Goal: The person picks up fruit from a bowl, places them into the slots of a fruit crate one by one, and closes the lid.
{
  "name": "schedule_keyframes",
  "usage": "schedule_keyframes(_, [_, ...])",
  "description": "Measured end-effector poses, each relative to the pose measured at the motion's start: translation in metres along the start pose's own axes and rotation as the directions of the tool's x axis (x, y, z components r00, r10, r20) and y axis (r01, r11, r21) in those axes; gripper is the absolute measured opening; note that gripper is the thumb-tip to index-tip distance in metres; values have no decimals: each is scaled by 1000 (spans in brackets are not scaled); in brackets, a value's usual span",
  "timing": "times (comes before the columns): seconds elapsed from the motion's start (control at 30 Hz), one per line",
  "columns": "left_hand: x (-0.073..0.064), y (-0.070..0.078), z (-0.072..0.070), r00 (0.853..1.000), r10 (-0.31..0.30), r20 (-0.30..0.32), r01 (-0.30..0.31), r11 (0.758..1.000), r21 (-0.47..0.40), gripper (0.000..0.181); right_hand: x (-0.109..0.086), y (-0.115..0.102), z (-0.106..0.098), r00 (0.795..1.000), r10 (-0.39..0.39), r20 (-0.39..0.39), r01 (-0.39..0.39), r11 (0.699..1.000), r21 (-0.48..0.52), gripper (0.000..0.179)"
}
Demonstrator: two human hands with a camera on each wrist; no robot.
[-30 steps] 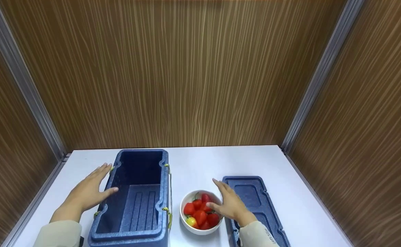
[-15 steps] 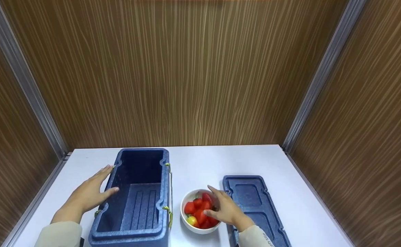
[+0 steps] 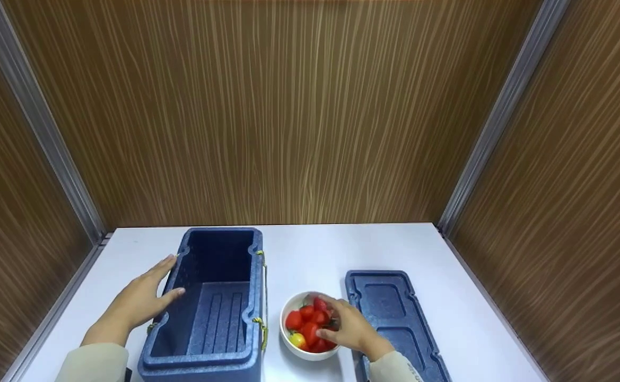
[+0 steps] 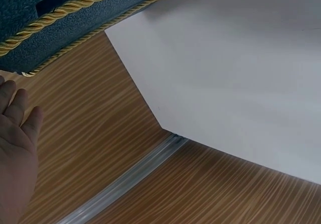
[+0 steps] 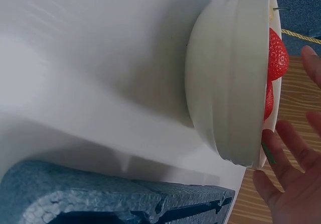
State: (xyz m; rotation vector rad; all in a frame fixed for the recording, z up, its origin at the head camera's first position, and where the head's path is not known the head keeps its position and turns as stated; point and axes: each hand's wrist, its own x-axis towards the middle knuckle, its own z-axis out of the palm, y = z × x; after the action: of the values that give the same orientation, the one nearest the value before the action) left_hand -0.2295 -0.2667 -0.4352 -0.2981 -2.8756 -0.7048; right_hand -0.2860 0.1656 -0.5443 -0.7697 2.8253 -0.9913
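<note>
My left hand (image 3: 137, 302) lies at the left rim of a deep blue foam box (image 3: 198, 362), fingers straight along the outside and thumb over the edge. My right hand (image 3: 353, 326) reaches over the right side of a white bowl (image 3: 310, 356), its fingers bent loosely above the fruit. In the bowl are several red fruits (image 3: 310, 332) and a small yellow one (image 3: 297, 340). The right wrist view shows a seeded strawberry (image 5: 278, 58) above the rim, with the fingers spread near it. Part of the bowl's contents is hidden behind my right hand.
A blue lid (image 3: 384, 302) with recessed panels lies flat on the white table (image 3: 299, 254), right of the bowl. Yellow rope (image 4: 90, 3) runs along the box's sides. Wood-grain panels (image 3: 267, 116) with metal corner strips enclose the back and sides.
My right hand has moved left and down into the bowl's opening, and its fingers have bent inward. The left hand stays at the box rim.
</note>
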Motion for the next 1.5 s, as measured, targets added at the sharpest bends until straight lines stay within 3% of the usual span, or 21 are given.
schedule_keyframes(0.27, [1,1,1,1000,-9,-11,9,1000,-12,72,2,-7,3,998,-21,54,18,999,50,68])
schedule_keyframes(0.43, [3,2,3,1000,-14,-12,14,1000,-28,71,1,-9,7,998,-4,64,3,1000,19,65])
schedule_keyframes(0.93, [1,1,4,1000,12,-24,-13,998,-55,64,-1,-11,18,992,-126,27,127,989,-74,50])
schedule_keyframes(1.23, [-1,-1,9,999,16,-44,-18,998,-54,59,0,-10,23,995,-74,60,78,994,-71,43])
schedule_keyframes(1.5, [-2,-3,9,999,-1,-40,-1,999,-49,58,-1,-11,27,996,-85,29,87,994,-66,39])
